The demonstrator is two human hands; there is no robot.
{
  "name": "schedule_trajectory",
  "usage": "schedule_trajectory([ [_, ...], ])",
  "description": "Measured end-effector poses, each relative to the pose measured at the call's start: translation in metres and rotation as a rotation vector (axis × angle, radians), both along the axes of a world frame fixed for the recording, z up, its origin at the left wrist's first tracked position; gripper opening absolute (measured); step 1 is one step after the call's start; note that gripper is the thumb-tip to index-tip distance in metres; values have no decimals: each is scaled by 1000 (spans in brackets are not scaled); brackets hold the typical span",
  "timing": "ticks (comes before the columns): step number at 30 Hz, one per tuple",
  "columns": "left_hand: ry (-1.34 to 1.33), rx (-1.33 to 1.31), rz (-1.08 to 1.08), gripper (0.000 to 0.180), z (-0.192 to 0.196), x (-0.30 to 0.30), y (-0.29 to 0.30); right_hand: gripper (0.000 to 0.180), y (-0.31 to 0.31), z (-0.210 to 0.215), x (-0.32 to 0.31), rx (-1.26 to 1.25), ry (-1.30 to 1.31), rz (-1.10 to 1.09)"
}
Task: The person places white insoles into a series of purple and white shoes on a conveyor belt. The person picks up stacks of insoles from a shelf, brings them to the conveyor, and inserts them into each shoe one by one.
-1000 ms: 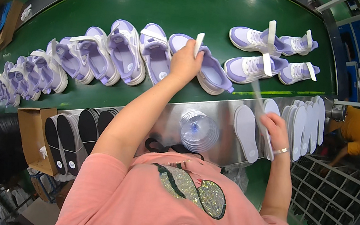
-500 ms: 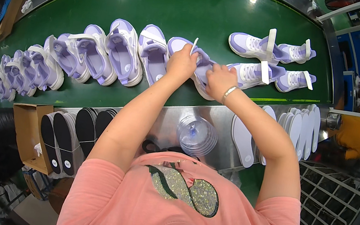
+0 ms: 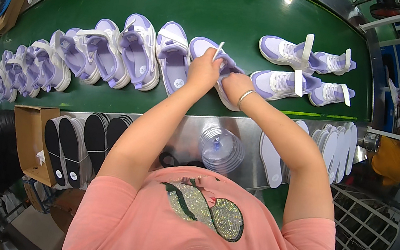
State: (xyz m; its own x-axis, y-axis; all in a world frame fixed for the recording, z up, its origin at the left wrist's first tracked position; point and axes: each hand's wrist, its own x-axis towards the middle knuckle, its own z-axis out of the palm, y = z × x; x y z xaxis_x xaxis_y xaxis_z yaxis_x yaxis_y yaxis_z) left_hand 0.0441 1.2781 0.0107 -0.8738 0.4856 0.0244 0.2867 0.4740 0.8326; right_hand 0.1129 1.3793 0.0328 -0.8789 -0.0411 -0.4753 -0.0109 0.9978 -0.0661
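A white and lilac sneaker [image 3: 204, 45] lies on the green work surface in front of me, its toe pointing away. My left hand [image 3: 203, 72] is closed on its upper near the tongue, with a white strap sticking up beside the fingers. My right hand [image 3: 236, 87], with a bangle at the wrist, reaches into the shoe's opening at the heel end. Its fingers are hidden inside, so what they touch does not show. Just left stands another sneaker [image 3: 171, 56] with a round white sticker on its insole.
More sneakers [image 3: 140, 51] line up leftward; several with raised straps [image 3: 282, 51] lie at right. Along the near metal ledge are white insoles [image 3: 270, 160], stacked clear round plastic pieces [image 3: 219, 149], black insoles [image 3: 68, 150] and a cardboard box [image 3: 30, 141]. Other people [image 3: 394, 157] are at both sides.
My right hand has gone from the shoe's collar down into its opening, its fingers now out of sight. My left hand keeps its hold; the view has shifted slightly.
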Motion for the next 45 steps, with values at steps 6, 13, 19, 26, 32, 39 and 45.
schedule_trajectory([
  [6, -23, 25, -7, 25, -5, -3, 1, 20, 3, -6, -26, 50, -333, 11],
  [13, -9, 70, -38, 24, -9, -3, -1, 23, 0, -23, -27, 74, -248, -35],
  [19, 48, 13, -56, 23, -3, -2, 1, 21, 0, 5, -19, 97, -249, -45],
  [26, 69, -47, -25, 20, -5, -2, 0, 21, 11, 26, 12, -2, -356, 81],
  [32, 70, -99, -58, 19, 4, 1, 7, 27, 18, 16, 22, -10, -402, 121],
  [39, 410, -169, -102, 21, 27, -38, -4, 22, 82, 62, 57, -597, 739, -188],
  [45, 957, -115, 57, 31, 52, -7, 24, 23, 209, 24, 100, 95, 625, -587],
])
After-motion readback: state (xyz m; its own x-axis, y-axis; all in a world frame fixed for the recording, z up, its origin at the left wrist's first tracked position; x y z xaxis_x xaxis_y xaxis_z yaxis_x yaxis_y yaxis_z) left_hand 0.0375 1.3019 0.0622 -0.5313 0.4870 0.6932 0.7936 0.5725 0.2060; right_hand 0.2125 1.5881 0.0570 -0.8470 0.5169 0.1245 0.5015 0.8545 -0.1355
